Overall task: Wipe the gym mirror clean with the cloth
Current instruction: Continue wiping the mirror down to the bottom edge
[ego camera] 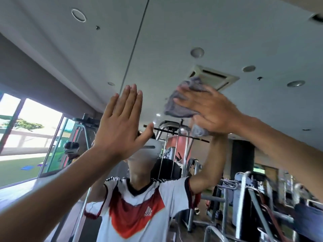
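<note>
The gym mirror (pixel 174 41) fills the whole view and shows my own reflection in a white and red shirt. My right hand (pixel 211 110) is raised high and presses a crumpled grey cloth (pixel 181 100) flat against the glass, fingers spread over it. Part of the cloth hangs below my palm. My left hand (pixel 120 123) is held up flat against the mirror at head height, fingers straight and together, holding nothing.
A vertical seam (pixel 138 41) runs down the mirror just left of the cloth. Reflected weight machines (pixel 244 198) stand at the right, and a large window (pixel 26 137) with a green lawn shows at the left.
</note>
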A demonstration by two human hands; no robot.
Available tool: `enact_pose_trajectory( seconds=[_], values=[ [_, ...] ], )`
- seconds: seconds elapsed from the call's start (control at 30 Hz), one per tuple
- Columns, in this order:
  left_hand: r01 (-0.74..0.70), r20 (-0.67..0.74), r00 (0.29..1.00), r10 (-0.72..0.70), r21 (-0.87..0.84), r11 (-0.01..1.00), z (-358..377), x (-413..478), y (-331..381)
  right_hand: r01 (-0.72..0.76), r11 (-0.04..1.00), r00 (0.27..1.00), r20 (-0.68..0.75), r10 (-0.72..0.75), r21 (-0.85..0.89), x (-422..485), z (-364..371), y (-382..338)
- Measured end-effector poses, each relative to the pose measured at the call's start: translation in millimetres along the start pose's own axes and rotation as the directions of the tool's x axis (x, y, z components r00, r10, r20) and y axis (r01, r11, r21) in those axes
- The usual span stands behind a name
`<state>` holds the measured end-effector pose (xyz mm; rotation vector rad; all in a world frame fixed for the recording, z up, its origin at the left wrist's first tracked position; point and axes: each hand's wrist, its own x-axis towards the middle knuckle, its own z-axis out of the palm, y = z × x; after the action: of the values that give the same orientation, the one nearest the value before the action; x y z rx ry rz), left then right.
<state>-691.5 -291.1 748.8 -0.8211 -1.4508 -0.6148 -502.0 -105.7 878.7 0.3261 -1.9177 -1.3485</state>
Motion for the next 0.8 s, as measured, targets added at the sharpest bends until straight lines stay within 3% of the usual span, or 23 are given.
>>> enact_pose_trajectory(
  seconds=[0.03,0.1,0.2,0.27,0.3,0.33,0.4,0.43,0.5,0.57,0.63,0.73,0.77,0.8],
  values=[
    [0.002,-0.001,1.0,-0.002,0.006,1.0,0.9,-3.6,-0.1,-0.038,0.999,0.999,-0.001,0.038,-0.012,-6.0,-0.5,16.3],
    [0.003,-0.008,1.0,-0.003,0.005,1.0,3.8,-11.4,1.1,-0.267,0.964,0.963,-0.04,0.267,0.015,-0.5,-5.9,42.6],
    [0.009,-0.029,1.0,-0.009,-0.001,1.0,4.3,-21.3,1.4,-0.649,0.751,0.74,-0.13,0.66,0.121,49.6,-9.8,36.8],
    [0.011,-0.033,0.999,-0.011,-0.006,1.0,3.5,-24.2,0.8,-0.736,0.665,0.642,-0.181,0.745,0.127,81.7,-8.3,7.8],
    [0.016,-0.033,0.999,-0.017,-0.007,1.0,2.8,-25.1,0.6,-0.709,0.695,0.67,-0.191,0.717,0.121,89.7,-4.7,-10.3],
    [0.023,-0.036,0.999,-0.023,-0.006,1.0,2.0,-26.4,0.7,-0.625,0.772,0.751,-0.182,0.635,0.113,89.7,-0.5,-29.8],
    [0.028,-0.046,0.999,-0.028,0.004,1.0,2.0,-31.6,0.5,-0.339,0.938,0.932,-0.111,0.345,0.073,68.6,7.2,-56.0],
    [0.025,-0.049,0.999,-0.025,0.015,1.0,2.2,-35.8,0.0,-0.21,0.976,0.974,-0.07,0.214,0.061,52.5,8.8,-57.1],
    [0.022,-0.054,0.998,-0.021,0.032,0.999,2.8,-45.8,-1.4,-0.106,0.994,0.994,-0.011,0.107,0.038,27.4,6.2,-34.7],
    [0.021,-0.066,0.998,-0.019,0.025,0.999,4.0,-57.0,0.8,-0.222,0.975,0.975,-0.014,0.222,0.024,16.9,0.6,-4.5],
    [0.016,-0.075,0.997,-0.015,0.014,1.0,4.8,-70.0,3.7,-0.485,0.871,0.869,-0.064,0.49,0.083,27.5,-6.0,11.5],
    [0.027,-0.086,0.996,-0.026,0.006,1.0,3.5,-84.8,7.1,-0.773,0.618,0.597,-0.165,0.785,0.142,76.3,-6.8,-16.6],
    [0.03,-0.084,0.996,-0.029,0.006,1.0,3.2,-86.3,6.8,-0.79,0.597,0.57,-0.193,0.799,0.142,91.4,-3.8,-36.4],
    [0.032,-0.076,0.997,-0.032,0.002,0.999,2.8,-87.3,6.1,-0.766,0.627,0.596,-0.208,0.775,0.142,100.7,2.2,-58.2]
  ],
)
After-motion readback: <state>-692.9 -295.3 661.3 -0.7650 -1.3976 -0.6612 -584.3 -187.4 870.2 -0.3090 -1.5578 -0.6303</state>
